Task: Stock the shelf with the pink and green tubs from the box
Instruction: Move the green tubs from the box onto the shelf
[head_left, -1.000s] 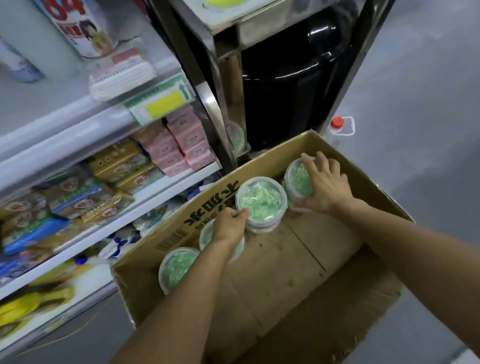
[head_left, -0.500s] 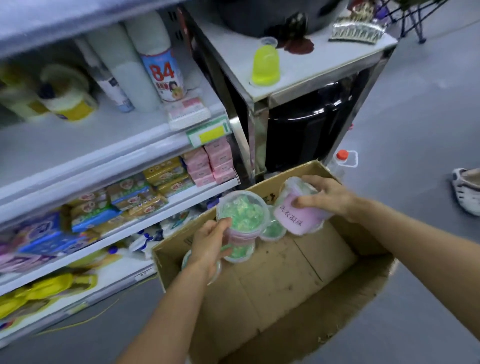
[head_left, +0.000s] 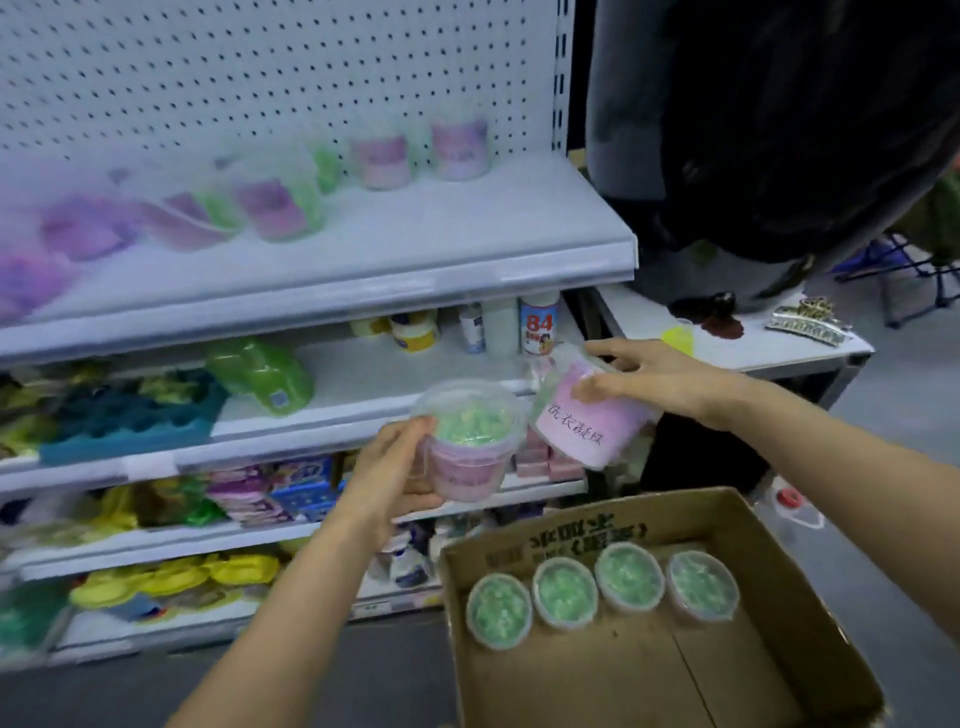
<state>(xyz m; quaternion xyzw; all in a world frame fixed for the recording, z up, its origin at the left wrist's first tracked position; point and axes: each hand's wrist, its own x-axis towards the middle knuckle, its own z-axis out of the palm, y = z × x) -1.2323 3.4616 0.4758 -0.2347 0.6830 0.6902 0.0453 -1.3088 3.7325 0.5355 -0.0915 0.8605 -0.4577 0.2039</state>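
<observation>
My left hand (head_left: 393, 470) grips an upright pink tub with green contents (head_left: 470, 441) in front of the middle shelves. My right hand (head_left: 652, 376) holds a second pink tub (head_left: 587, 423), tilted on its side with its label facing me, just right of the first. Both tubs are in the air above the cardboard box (head_left: 737, 675) at lower right. Several more tubs (head_left: 602, 592) stand in a row at the box's far wall. On the top shelf (head_left: 415, 244) stand several blurred pink and green tubs (head_left: 382, 158).
The lower shelves (head_left: 270, 530) are packed with green bottles, blue and yellow packs and a "84" bottle (head_left: 538, 325). A white counter (head_left: 753, 348) with a dark machine (head_left: 769, 130) stands to the right. A red-capped container (head_left: 792, 501) sits on the floor behind the box.
Both hands have lifted a tub each out of the box and raised them up toward the shelves. My view has swung upward, so the top shelf now shows.
</observation>
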